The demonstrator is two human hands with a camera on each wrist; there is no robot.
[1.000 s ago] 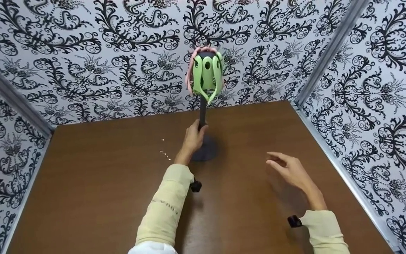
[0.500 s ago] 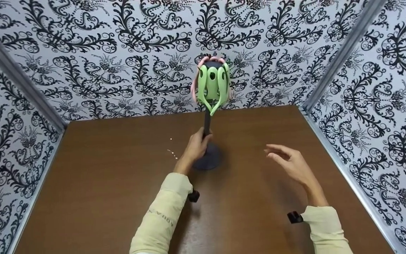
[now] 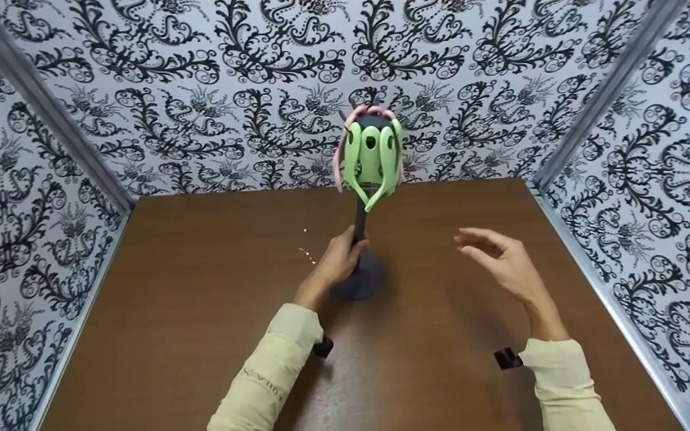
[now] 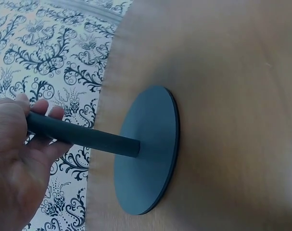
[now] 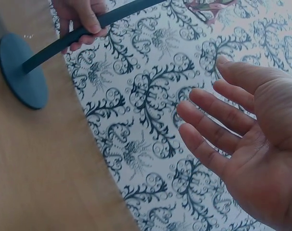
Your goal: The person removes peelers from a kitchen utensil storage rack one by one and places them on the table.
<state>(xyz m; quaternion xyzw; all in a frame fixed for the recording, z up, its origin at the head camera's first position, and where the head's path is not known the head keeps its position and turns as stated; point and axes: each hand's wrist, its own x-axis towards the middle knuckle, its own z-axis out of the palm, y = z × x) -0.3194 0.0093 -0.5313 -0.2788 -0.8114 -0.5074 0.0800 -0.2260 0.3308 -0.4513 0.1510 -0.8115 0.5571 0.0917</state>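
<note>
A dark stand has a round base [image 3: 357, 278], a straight pole [image 3: 360, 218] and light green pieces [image 3: 372, 155] hanging around its top. Pink pieces [image 3: 338, 161] show behind the green ones; their kind is unclear. My left hand [image 3: 342, 257] grips the pole between base and top. In the left wrist view, the left hand's fingers [image 4: 40, 107] wrap the pole above the disc-shaped base [image 4: 146, 149]. The base is on or close to the table; I cannot tell which. To the right, my right hand [image 3: 504, 263] hovers apart from the stand, fingers relaxed, holding nothing.
A brown wooden table [image 3: 213, 335] spreads beneath. Patterned black-and-white panels [image 3: 261, 72] stand behind it and at both sides, joined by grey metal posts [image 3: 614, 90]. Small white specks [image 3: 309, 254] lie left of the stand.
Held in my left hand, the stand has come nearer to me across the table and slightly left. The right hand stays to the right, with little change in pose. The view has shifted.
</note>
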